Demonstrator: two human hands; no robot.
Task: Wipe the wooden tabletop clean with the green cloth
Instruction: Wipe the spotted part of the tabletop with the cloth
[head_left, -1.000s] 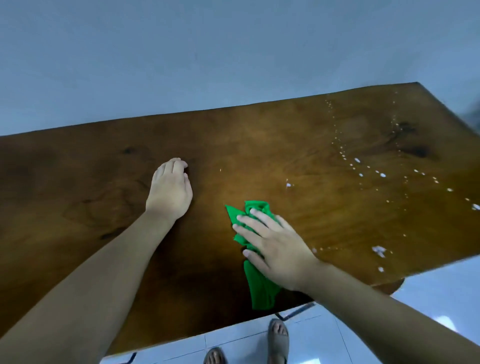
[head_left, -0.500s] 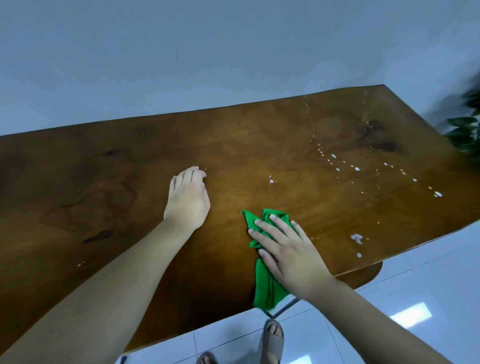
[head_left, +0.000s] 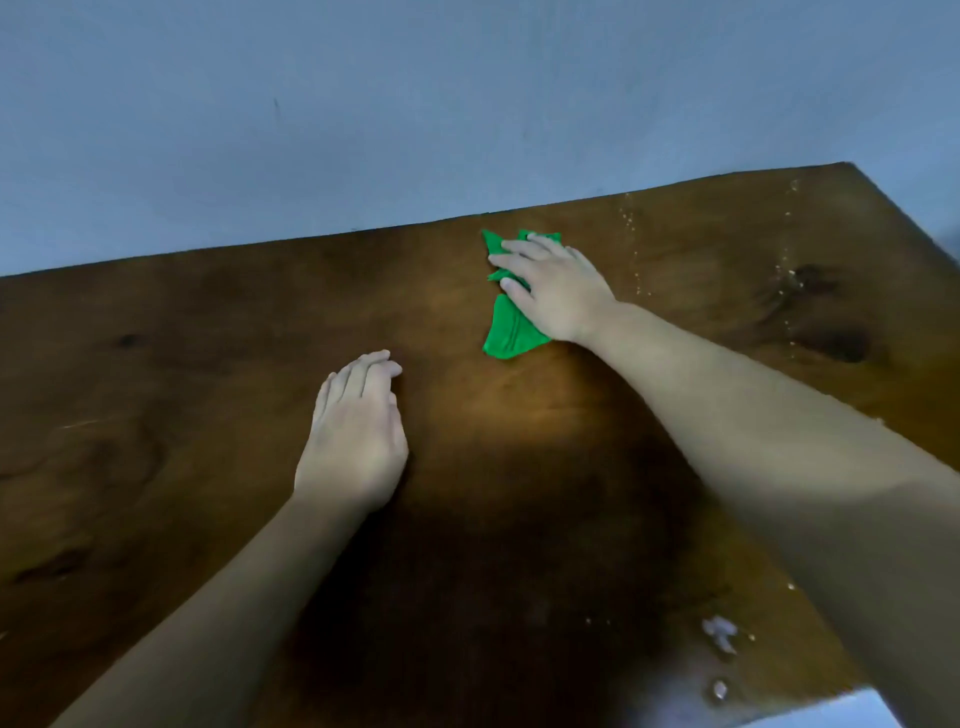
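1. A brown wooden tabletop (head_left: 519, 493) is seen from above, filling most of the view, with a plain blue-grey wall (head_left: 363, 104) behind its far edge.
2. The right hand (head_left: 556, 291) is laid palm down on a green cloth (head_left: 506, 332) near the far edge of the tabletop, right of centre.
3. The fingers of the right hand (head_left: 511, 257) are slightly spread and pressed flat on the cloth; nothing is pinched between them.
4. The cloth is crumpled, and parts of it are seen beyond the fingertips and below the heel of the hand, lying on the wood.
5. The left hand (head_left: 356, 436) is rested palm down on the bare wood, nearer the person and to the left of the cloth, well apart from it.
6. The fingers of the left hand (head_left: 363, 374) are held close together and flat; nothing is held by them.
7. Both forearms are bare and are stretched out over the table.
8. A trail of small pale specks (head_left: 636, 249) is seen on the wood just to the right of the right hand, running from the far edge toward the person.
9. A few whitish blobs (head_left: 719, 631) are seen near the front right edge of the tabletop, under the right forearm.
10. Dark knots (head_left: 831, 340) are visible in the wood at the far right.
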